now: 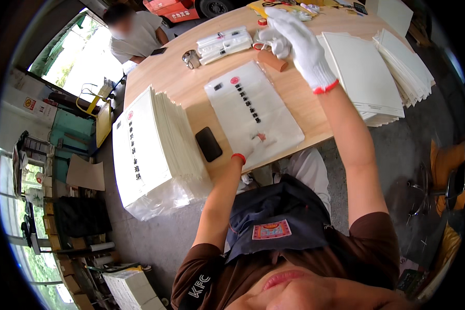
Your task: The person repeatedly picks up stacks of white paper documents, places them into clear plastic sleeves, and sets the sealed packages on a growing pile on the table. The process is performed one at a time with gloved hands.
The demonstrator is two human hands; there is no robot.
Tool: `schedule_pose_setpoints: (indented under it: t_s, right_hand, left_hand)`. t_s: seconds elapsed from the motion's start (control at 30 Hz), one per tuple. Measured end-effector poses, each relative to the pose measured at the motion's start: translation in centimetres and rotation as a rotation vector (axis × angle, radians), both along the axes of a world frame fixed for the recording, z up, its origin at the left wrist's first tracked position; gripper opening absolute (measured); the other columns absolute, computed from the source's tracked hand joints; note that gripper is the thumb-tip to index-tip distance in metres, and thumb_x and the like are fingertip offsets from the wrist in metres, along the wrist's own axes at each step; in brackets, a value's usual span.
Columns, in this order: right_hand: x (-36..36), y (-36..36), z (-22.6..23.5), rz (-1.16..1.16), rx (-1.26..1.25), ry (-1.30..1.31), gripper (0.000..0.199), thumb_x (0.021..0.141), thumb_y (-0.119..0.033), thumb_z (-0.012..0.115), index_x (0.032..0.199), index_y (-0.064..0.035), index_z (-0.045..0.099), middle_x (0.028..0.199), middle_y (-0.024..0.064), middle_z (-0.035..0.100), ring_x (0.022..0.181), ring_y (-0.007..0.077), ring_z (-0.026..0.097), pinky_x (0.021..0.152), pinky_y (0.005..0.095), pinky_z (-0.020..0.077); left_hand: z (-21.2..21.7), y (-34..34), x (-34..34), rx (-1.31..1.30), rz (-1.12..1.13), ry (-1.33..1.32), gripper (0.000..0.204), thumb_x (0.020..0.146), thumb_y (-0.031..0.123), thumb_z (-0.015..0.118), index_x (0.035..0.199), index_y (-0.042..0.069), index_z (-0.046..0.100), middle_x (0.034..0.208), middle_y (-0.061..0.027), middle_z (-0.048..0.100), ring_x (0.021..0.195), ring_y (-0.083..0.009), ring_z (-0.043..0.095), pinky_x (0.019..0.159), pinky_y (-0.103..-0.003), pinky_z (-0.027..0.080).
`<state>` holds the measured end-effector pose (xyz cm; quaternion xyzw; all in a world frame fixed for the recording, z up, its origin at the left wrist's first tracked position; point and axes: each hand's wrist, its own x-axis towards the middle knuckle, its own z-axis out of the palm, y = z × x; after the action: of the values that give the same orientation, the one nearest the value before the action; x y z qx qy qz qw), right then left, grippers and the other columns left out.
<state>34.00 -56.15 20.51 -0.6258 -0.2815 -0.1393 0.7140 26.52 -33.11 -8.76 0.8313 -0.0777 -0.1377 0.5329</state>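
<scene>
Both my hands wear white knit gloves with red cuffs. My left hand [251, 145] presses flat on the near end of a white printed bag [250, 106] lying on the round wooden table [183, 82]. My right hand [294, 36] reaches far across the table, its fingers by a small pile of white gloves or cloth [269, 37] and a brown block [272, 60]. Whether the right hand grips anything is unclear.
A thick stack of printed white bags [152, 150] overhangs the table's left edge. A black phone [208, 144] lies beside my left hand. More white stacks [364, 77] sit on the right. Packets [225, 44], a metal object [191, 59] and a tape roll [262, 21] lie farther off. Another person [134, 33] sits opposite.
</scene>
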Motion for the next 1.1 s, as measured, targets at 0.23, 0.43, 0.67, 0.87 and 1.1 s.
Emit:
schedule_pose_setpoints:
  t_s: [0.23, 0.43, 0.67, 0.87, 1.1]
  right_hand:
    - [-5.8, 3.8, -15.7, 0.29, -1.133, 0.86, 0.063, 0.086, -0.062, 0.054, 0.085, -0.0007, 0.067, 0.081, 0.0088, 0.068, 0.063, 0.0171, 0.062, 0.058, 0.0302, 0.049]
    - [-7.6, 6.1, -24.2, -0.163, -0.62, 0.575, 0.054, 0.089, -0.053, 0.047, 0.088, -0.0018, 0.064, 0.075, 0.0176, 0.064, 0.072, 0.0315, 0.064, 0.067, 0.0442, 0.0477]
    - [-12.2, -2.9, -21.1, -0.011, -0.835, 1.005, 0.06, 0.089, -0.058, 0.044, 0.069, -0.0037, 0.058, 0.057, 0.0107, 0.058, 0.049, 0.0215, 0.056, 0.054, 0.0365, 0.0437]
    - [-9.5, 1.3, -25.1, -0.086, -0.07, 0.786, 0.024, 0.098, -0.026, 0.048, 0.106, -0.0067, 0.06, 0.102, 0.0001, 0.059, 0.089, 0.0111, 0.056, 0.078, 0.0281, 0.0476]
    - [-10.0, 1.1, -30.5, -0.089, -0.914, 0.476, 0.02, 0.089, -0.021, 0.055, 0.104, -0.0103, 0.062, 0.097, 0.003, 0.064, 0.083, 0.0177, 0.06, 0.077, 0.034, 0.0491]
  left_hand:
    - [3.3, 0.3, 1.6, -0.118, 0.139, -0.084, 0.018, 0.094, 0.019, 0.055, 0.091, 0.003, 0.063, 0.078, -0.0022, 0.062, 0.076, -0.0096, 0.056, 0.068, -0.025, 0.046]
    - [7.7, -0.3, 1.9, -0.394, 0.311, -0.113, 0.006, 0.094, 0.009, 0.051, 0.092, 0.006, 0.055, 0.082, -0.0014, 0.058, 0.073, -0.0109, 0.054, 0.074, -0.028, 0.048]
    - [13.2, -0.5, 2.0, -0.855, 0.281, 0.033, 0.017, 0.093, 0.006, 0.053, 0.11, 0.011, 0.05, 0.09, -0.0041, 0.066, 0.062, -0.0105, 0.051, 0.067, -0.027, 0.05]
    - [15.5, -8.8, -2.5, -0.069, 0.007, -0.396, 0.021, 0.086, 0.0, 0.056, 0.103, 0.012, 0.061, 0.101, -0.0093, 0.068, 0.066, -0.0134, 0.058, 0.064, -0.028, 0.049]
    - [18.4, -13.8, -13.1, 0.053, -0.376, -0.7, 0.03, 0.07, 0.002, 0.064, 0.097, 0.013, 0.059, 0.078, -0.0137, 0.061, 0.068, -0.0324, 0.062, 0.057, -0.041, 0.048]
